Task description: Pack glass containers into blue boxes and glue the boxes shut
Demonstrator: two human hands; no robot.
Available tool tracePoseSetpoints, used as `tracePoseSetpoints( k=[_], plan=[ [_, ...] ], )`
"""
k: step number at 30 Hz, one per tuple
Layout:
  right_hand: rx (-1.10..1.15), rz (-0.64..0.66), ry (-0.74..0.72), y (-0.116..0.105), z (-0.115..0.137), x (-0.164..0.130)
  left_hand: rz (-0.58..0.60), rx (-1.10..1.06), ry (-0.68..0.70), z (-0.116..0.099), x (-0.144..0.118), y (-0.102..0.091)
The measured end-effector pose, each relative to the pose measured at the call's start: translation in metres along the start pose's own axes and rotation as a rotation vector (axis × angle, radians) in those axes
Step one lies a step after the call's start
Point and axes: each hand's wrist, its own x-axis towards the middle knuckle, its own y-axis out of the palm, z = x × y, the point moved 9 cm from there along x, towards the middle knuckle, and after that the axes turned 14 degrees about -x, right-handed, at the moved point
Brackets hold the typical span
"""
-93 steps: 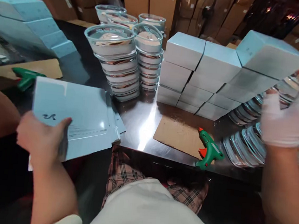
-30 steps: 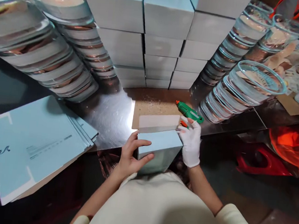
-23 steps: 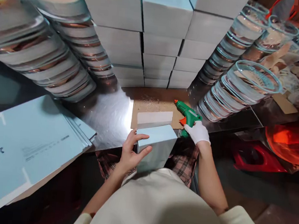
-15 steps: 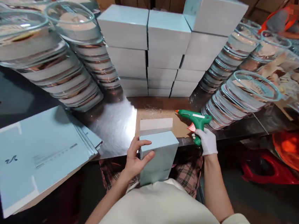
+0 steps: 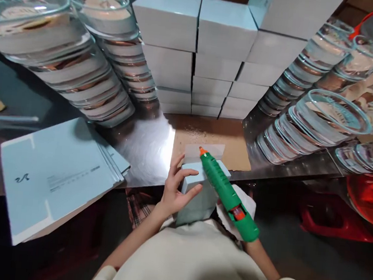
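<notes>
My bare left hand [image 5: 175,192] steadies a small light-blue box [image 5: 196,208] against my front, with fingers over its top edge and the thumb on its near face. A pale flap [image 5: 216,151] stands out from the far edge of the box top. In my white-gloved right hand [image 5: 245,202] is a green hot glue gun [image 5: 220,180]. Its orange nozzle points away from me over the flap. The gun body hides part of the box and most of the glove's fingers.
Flat light-blue printed cartons [image 5: 57,180] lie stacked at the left. Pale boxes [image 5: 218,68] form a wall behind a cardboard sheet [image 5: 237,156]. Clear round containers [image 5: 93,82] are piled on the left, and more such containers [image 5: 292,132] on the right. A red stool [image 5: 327,215] stands lower right.
My right hand has brought the glue gun from the right side of the cardboard over to the box, turning its nozzle toward the flap. My left hand stays on the box.
</notes>
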Motion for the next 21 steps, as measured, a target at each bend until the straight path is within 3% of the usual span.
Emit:
tracePoseSetpoints(
  k=[5, 10, 13, 16, 18, 21],
  plan=[
    [-0.074, -0.078, -0.195, 0.006, 0.026, 0.008, -0.016, -0.051, 0.046, -0.006, 0.001, 0.0],
    [-0.159, -0.012, -0.088, 0.012, -0.003, 0.008, -0.019, -0.045, -0.007, -0.003, -0.002, -0.002],
    [-0.123, -0.058, 0.054, 0.003, -0.039, 0.005, -0.057, -0.062, -0.032, 0.002, -0.004, -0.01],
    [0.112, -0.106, 0.397, -0.001, -0.09, 0.006, -0.082, -0.065, -0.054, 0.008, -0.007, -0.017],
    [0.289, -0.071, 0.59, 0.009, -0.115, 0.015, -0.087, -0.086, -0.056, 0.012, -0.008, -0.021],
    [0.439, 0.034, 0.693, 0.025, -0.136, 0.046, -0.087, -0.135, -0.037, 0.014, -0.009, -0.025]
  ],
)
